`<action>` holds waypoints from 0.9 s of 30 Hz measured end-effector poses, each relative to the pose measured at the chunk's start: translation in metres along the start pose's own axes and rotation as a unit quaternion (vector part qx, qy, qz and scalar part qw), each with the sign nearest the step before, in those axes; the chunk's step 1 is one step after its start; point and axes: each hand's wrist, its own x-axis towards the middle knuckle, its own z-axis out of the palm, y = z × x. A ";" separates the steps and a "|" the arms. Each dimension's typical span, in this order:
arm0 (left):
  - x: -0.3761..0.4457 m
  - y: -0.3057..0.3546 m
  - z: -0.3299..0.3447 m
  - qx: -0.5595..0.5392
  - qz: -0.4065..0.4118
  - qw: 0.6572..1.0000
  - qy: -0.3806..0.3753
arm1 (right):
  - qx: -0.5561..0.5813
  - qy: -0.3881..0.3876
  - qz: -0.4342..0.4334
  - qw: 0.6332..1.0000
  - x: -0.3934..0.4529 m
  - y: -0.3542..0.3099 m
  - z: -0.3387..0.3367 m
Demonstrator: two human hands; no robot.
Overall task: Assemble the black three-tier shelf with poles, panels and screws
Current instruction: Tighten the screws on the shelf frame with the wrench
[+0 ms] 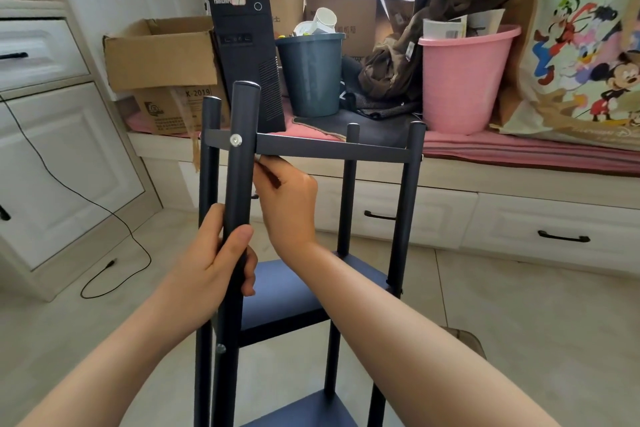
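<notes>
Shelf (311, 149): we see it upright on the floor.
Left hand (214, 263): we're gripping the front pole (239, 184).
Right hand (287, 198): fingers curled beneath the top panel (329, 148), pinching something small.

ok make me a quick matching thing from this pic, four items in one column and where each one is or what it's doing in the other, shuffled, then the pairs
Column 1
1. left hand
2. right hand
3. silver screw
4. pink bucket

Column 2
A. on the bench, right of the grey bin
B. wrapped round the near pole
C. in the near pole at top panel level
D. fingers curled just under the top panel's front edge

Pairs: 1-B, 2-D, 3-C, 4-A
</notes>
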 end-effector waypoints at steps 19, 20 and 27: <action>0.009 -0.002 0.020 -0.002 0.009 1.000 0.002 | -0.011 -0.143 0.234 0.962 -0.010 -0.024 -0.083; 0.009 -0.002 0.023 0.004 0.012 1.000 -0.003 | -0.004 -0.147 0.249 0.957 -0.011 -0.028 -0.089; 0.006 0.012 0.061 0.005 -0.004 0.999 -0.044 | 0.046 -0.107 0.307 0.944 -0.006 -0.055 -0.128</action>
